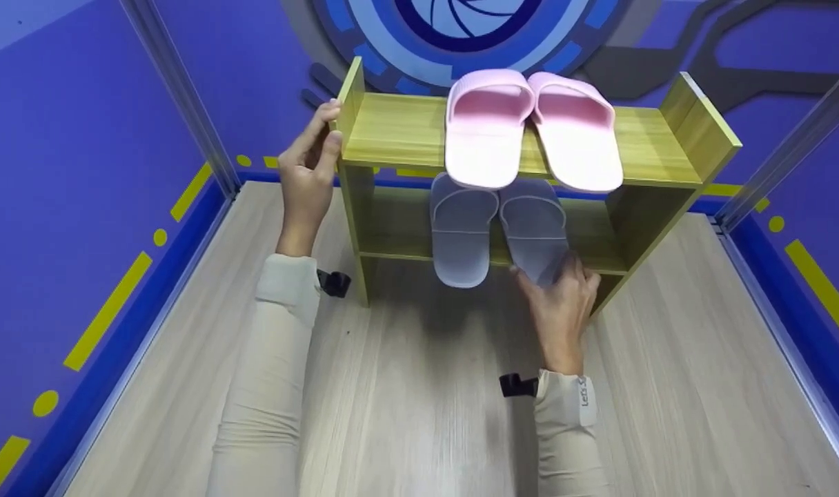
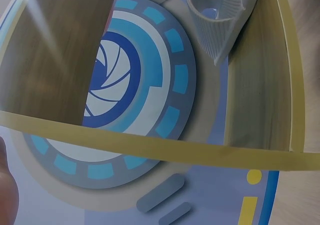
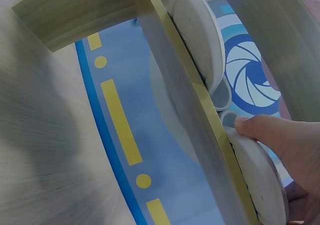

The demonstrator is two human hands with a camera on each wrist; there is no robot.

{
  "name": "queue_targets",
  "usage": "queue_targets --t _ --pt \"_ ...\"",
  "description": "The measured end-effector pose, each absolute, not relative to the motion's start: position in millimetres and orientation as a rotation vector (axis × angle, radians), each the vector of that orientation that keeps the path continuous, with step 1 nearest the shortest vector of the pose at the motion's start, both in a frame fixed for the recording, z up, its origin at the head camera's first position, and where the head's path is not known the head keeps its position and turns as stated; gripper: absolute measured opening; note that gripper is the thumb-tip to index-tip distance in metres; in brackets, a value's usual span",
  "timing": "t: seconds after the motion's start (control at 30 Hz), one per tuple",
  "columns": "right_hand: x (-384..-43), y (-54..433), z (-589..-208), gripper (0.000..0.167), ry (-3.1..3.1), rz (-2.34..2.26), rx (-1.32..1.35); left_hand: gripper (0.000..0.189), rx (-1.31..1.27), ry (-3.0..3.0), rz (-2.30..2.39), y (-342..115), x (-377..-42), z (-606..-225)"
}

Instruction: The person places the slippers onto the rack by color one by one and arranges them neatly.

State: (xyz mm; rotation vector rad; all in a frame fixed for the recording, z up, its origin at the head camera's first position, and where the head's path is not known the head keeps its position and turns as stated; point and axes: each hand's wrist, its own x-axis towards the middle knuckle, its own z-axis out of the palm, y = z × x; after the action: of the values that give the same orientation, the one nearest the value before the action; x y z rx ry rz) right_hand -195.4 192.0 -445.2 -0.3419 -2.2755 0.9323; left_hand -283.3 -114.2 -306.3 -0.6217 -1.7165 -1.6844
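A two-tier wooden shoe rack [image 1: 399, 128] stands ahead of me. My left hand [image 1: 307, 183] holds the front edge of its left side panel [image 1: 351, 100], fingers and thumb at the upper part. On the lower shelf, a pair of grey slippers lies with heel ends over the front edge. My right hand [image 1: 564, 304] grips the heel end of the right grey slipper [image 1: 533, 214], thumb on its inner side. Beside it, apart from the hand, is the left grey slipper [image 1: 463, 241]. A left pink slipper [image 1: 485, 148] and a right pink slipper [image 1: 585, 155] rest on the top shelf.
Behind the rack rises a blue patterned wall [image 1: 254, 83], with metal corner posts [image 1: 185, 90] at the sides. The rack stands on a pale wood-grain floor [image 1: 406, 414]. The right side panel [image 1: 702, 117] rises above the top shelf.
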Motion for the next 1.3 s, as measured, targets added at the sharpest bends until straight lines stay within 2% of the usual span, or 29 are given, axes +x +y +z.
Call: queue_targets --t 0.3,0.53,0.87,1.3 --pt "-191.3 192.4 -444.2 0.089 -2.325 1.121 -0.319 0.032 -0.634 -1.693 -1.715 -113.7 -285.4 -308.4" --pt "-190.9 192.1 -442.3 0.089 -2.389 1.189 -0.364 0.032 -0.619 -1.692 -1.730 -115.8 -292.2 -314.1" --pt "-193.3 186.5 -446.9 0.082 -2.290 1.187 -0.377 0.033 -0.622 -1.703 -1.739 -113.2 -283.3 -306.9" --pt "-195.0 180.6 -450.4 0.093 -2.292 1.177 -0.321 0.032 -0.623 -1.676 -1.742 -113.2 -284.6 -308.4"
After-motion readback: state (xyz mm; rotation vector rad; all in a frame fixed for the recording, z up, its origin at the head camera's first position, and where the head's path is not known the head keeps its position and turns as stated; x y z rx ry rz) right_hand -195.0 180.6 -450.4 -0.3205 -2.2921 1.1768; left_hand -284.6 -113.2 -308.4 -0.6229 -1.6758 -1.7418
